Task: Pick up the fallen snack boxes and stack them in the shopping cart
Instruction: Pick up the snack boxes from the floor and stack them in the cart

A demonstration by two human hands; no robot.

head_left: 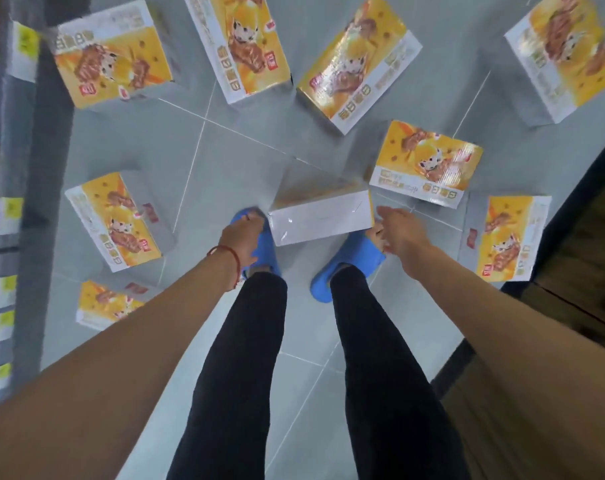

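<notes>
A snack box [321,221] stands on its edge on the grey floor just in front of my feet, its plain white side facing up. My left hand [240,235] is at the box's left end, fingers reaching toward its corner. At its right end is my right hand [399,232], fingers straight and tips at the edge. Neither hand curls round the box. Several more yellow snack boxes lie scattered around, among them one [429,164] just behind the right hand, one [505,237] at the right and one [115,220] at the left. No shopping cart is in view.
A store shelf [10,188] with yellow price tags runs along the left edge. A dark wooden fixture [578,265] stands at the right. My feet in blue slippers [349,268] stand on the tiled floor [224,161] between the boxes.
</notes>
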